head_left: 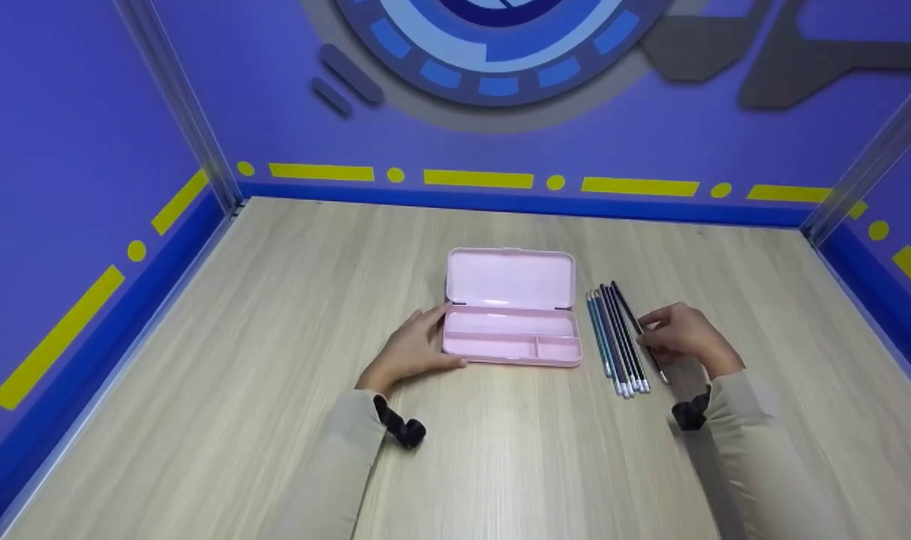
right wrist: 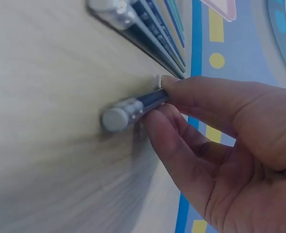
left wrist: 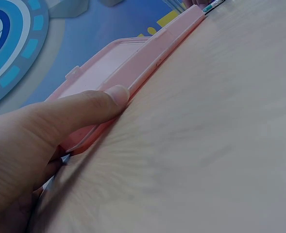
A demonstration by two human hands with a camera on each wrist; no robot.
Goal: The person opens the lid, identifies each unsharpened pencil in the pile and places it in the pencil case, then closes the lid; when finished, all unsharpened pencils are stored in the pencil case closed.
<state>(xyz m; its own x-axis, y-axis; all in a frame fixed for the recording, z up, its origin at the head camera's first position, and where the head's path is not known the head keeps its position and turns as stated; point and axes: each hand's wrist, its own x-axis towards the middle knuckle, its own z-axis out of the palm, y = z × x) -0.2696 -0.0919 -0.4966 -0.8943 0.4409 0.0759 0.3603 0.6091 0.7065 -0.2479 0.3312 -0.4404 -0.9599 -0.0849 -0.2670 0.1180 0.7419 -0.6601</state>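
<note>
A pink pencil case lies with its lid folded back, and no pencils show in its compartments. My left hand grips the case's left end, its thumb along the front wall and its fingers at the far side. To the right of the case several pencils, dark and teal, lie side by side with white eraser ends towards me. At the right edge of this row my right hand pinches one dark pencil between thumb and fingers. Its white eraser end shows close over the table in the right wrist view.
The wood-grain table runs up to a blue back wall with yellow markings. Side walls stand at the left and right. A black strap with a small camera sits on the left wrist, another black wrist camera on the right.
</note>
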